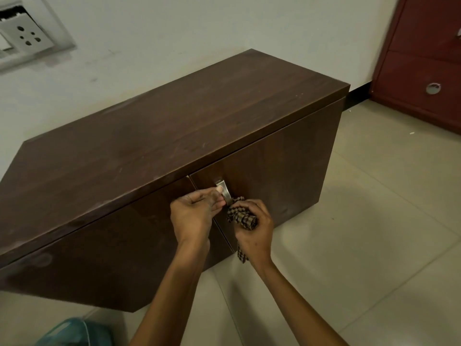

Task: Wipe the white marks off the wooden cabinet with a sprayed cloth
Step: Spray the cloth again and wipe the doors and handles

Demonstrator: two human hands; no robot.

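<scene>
A low dark wooden cabinet point(174, 126) stands against the wall, with faint white smears on its top and along its front edge. My left hand point(193, 212) grips the metal handle point(223, 189) of the right door, thumb on the handle. My right hand point(254, 231) holds a bunched brown checked cloth point(240, 216) just below the handle, against the door front. A tail of the cloth hangs under my right wrist.
A white wall with a socket plate point(25, 36) is behind the cabinet. A red-brown door or drawer unit point(421, 63) stands at the far right. Pale floor tiles point(374, 221) spread to the right. A teal object point(72, 333) lies at the bottom left.
</scene>
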